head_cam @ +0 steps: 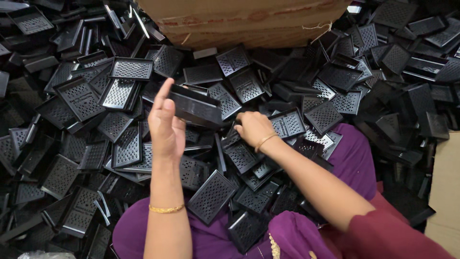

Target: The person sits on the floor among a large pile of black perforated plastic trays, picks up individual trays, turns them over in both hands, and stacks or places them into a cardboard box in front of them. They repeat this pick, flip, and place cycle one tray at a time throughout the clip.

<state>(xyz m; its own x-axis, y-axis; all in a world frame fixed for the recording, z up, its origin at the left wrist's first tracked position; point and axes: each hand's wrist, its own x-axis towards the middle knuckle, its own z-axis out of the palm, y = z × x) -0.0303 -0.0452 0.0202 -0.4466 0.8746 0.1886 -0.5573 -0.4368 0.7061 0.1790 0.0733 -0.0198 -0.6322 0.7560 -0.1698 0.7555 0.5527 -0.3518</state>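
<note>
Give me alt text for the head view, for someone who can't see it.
The left hand holds up a stack of black perforated plastic trays while the right hand reaches into a heap of the same trays that covers the whole surface. A cardboard box stands at the top edge, and purple cloth lies across the lap.

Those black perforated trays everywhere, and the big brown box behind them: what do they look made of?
The black perforated trays look like moulded plastic, slightly glossy: thin walls, identical shapes, light catching their rims. The brown box looks like matte corrugated cardboard, though its edge layers are not clearly visible.
</note>
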